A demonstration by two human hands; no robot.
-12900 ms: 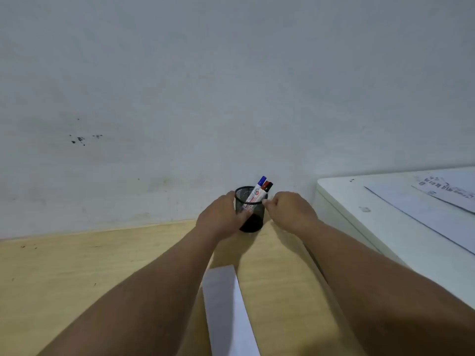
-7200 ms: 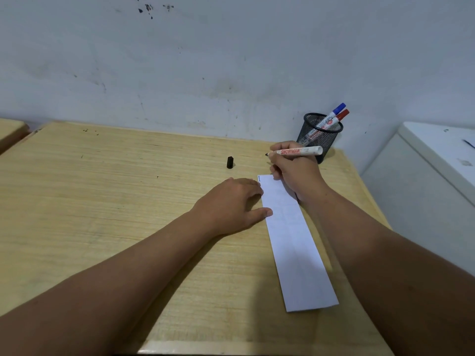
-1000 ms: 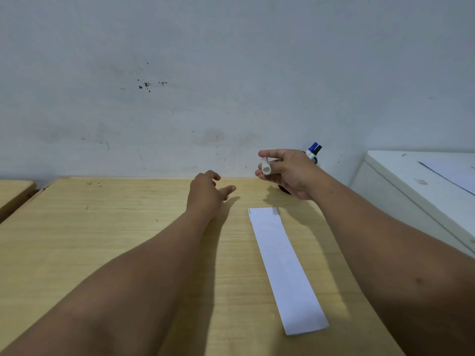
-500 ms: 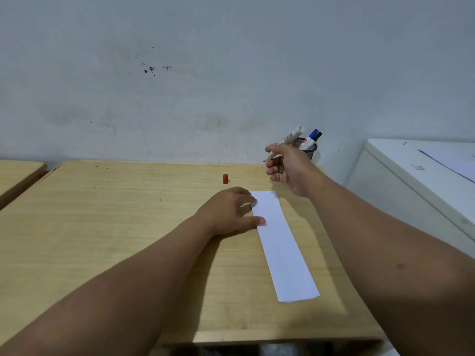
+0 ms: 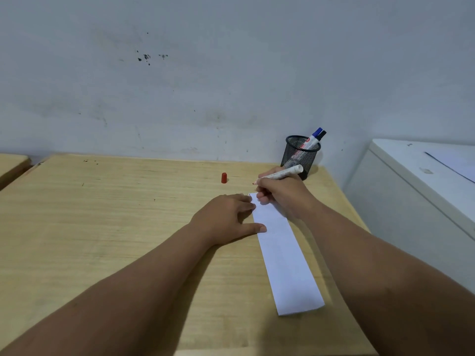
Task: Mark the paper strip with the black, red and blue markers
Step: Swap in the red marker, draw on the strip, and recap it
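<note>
A white paper strip [image 5: 285,255] lies lengthwise on the wooden table [image 5: 115,227]. My left hand [image 5: 226,219] rests flat at the strip's left edge, fingers spread, thumb tip on the paper. My right hand [image 5: 282,195] is over the strip's far end and holds the uncapped red marker [image 5: 281,174], its red tip pointing left just beyond the far end of the strip. The red cap [image 5: 224,178] stands on the table to the left. The blue marker [image 5: 313,141] and the black marker [image 5: 322,134] lean in the black mesh cup [image 5: 298,156].
The cup stands at the table's far right corner against the grey wall. A white cabinet [image 5: 411,191] with paper sheets on top is close on the right. Another wooden table edge [image 5: 10,165] shows at far left.
My right hand has lowered with the red marker from above the table to the strip's far end. My left hand stays pressed at the strip's edge. The view has tilted down.
</note>
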